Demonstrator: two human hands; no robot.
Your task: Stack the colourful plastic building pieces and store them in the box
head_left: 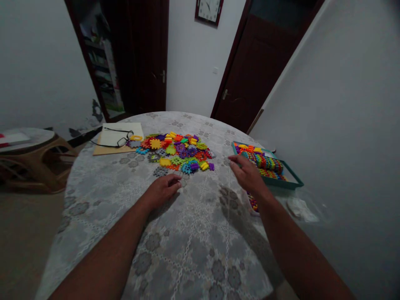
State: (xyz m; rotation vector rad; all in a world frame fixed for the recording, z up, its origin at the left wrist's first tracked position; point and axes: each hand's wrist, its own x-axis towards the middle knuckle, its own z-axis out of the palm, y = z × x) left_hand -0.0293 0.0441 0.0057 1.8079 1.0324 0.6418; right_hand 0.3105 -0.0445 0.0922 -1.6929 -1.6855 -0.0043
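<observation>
A heap of bright plastic interlocking pieces [178, 151] lies at the middle of a round table with a grey patterned cloth [193, 233]. My left hand [163, 189] rests flat on the cloth just in front of the heap, fingers stretched toward a grey piece [160, 171], holding nothing. My right hand [246, 171] hovers palm down beside a teal tray [293, 181] that holds rows of joined pieces [264, 161]. Its fingers are loosely extended and empty. A few joined pieces [252, 202] show beneath my right wrist.
A tan notebook [116, 137] with a pair of glasses [121, 139] on it lies at the far left of the table. A crumpled clear bag [301, 209] sits at the right edge. A low brown side table [34, 160] stands to the left. Dark doors stand behind.
</observation>
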